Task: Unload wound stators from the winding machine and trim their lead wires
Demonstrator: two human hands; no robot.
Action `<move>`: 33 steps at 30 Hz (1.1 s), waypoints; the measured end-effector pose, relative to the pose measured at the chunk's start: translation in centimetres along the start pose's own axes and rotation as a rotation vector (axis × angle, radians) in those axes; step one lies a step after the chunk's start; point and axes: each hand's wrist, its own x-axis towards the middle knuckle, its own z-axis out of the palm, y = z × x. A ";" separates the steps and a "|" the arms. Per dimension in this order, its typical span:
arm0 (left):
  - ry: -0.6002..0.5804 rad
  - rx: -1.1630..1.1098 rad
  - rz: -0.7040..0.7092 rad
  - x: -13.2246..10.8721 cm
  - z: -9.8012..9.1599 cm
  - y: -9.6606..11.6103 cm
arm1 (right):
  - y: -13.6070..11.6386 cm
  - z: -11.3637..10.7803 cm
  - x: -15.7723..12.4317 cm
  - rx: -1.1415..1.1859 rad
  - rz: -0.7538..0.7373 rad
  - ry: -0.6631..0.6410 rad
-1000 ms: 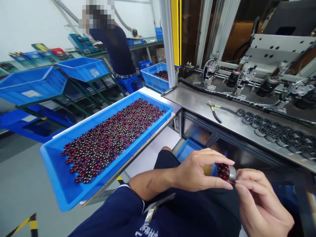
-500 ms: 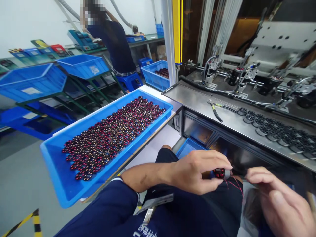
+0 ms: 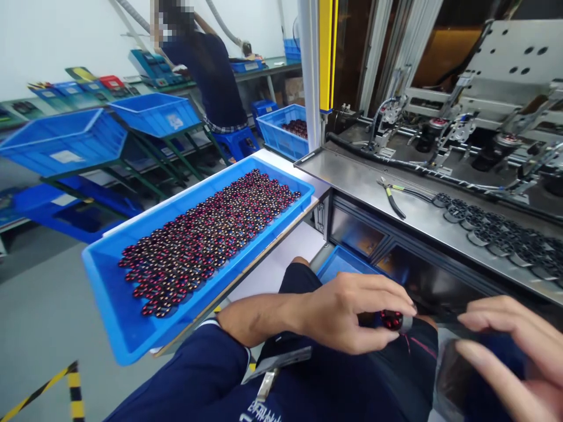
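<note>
My left hand (image 3: 347,313) pinches a small motor stator (image 3: 391,319) between thumb and fingers, above my lap. Red windings show on the stator's near side, a grey ring is at its right end, and thin red wires (image 3: 420,346) trail from it. To the right, apart from the stator, my right hand (image 3: 505,346) has its thumb and fingers spread, and nothing shows between them. A long blue tray (image 3: 105,316) at my left bears many similar stators (image 3: 211,240) with red and copper windings, packed side by side.
A steel bench (image 3: 334,170) carries cutting pliers (image 3: 391,196) and rows of black rings (image 3: 497,228), with machine fixtures (image 3: 440,132) behind. A blue bin (image 3: 343,264) sits below it. A co-worker (image 3: 209,76) sits at the back, near blue crates (image 3: 153,117).
My right hand has moved slightly right, and its thumb and fingers have parted. The left hand still grips the stator. The view has shifted a little, so the surroundings sit further right.
</note>
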 end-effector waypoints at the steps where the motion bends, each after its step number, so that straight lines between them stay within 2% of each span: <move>1: 0.015 0.042 -0.006 -0.1 0.2 0.0 | -0.9 0.5 0.1 -0.065 -0.125 -0.037; 3: 0.036 0.086 -0.022 -0.2 0.3 0.0 | -2.6 1.6 0.6 -0.150 -0.339 -0.144; 6: 0.048 0.019 -0.037 -0.4 -0.3 0.0 | -3.8 2.6 1.4 -0.141 -0.439 -0.206; 9: 0.048 -0.129 -0.095 -1.0 -1.8 -0.2 | -2.2 1.6 3.1 -0.137 -0.517 -0.344; 11: 0.082 -0.236 -0.179 -1.5 -2.5 -0.4 | -0.2 0.6 5.5 -0.131 -0.556 -0.459; 13: 0.142 -0.335 -0.282 -1.9 -2.7 -0.7 | 1.8 0.3 9.0 -0.157 -0.470 -0.476; 15: 0.212 -0.426 -0.375 -2.1 -2.4 -0.8 | 3.4 1.3 13.2 -0.302 -0.256 -0.252; 17: 0.285 -0.506 -0.466 -2.2 -1.8 -0.8 | 5.0 3.4 17.0 -0.378 -0.163 -0.160; 20: 0.361 -0.612 -0.595 -2.2 -1.3 -0.7 | 7.7 7.2 20.6 -0.430 -0.111 -0.162; 23: 0.397 -0.687 -0.649 -2.4 -1.5 -0.7 | 10.2 9.4 21.5 -0.473 -0.049 -0.173; 26: 0.460 -0.721 -0.654 -2.7 -2.0 -0.9 | 11.9 9.7 21.4 -0.485 -0.017 -0.188; 33: 0.482 -0.765 -0.666 -2.4 -1.7 -1.2 | 12.5 9.8 22.7 -0.335 0.032 -0.165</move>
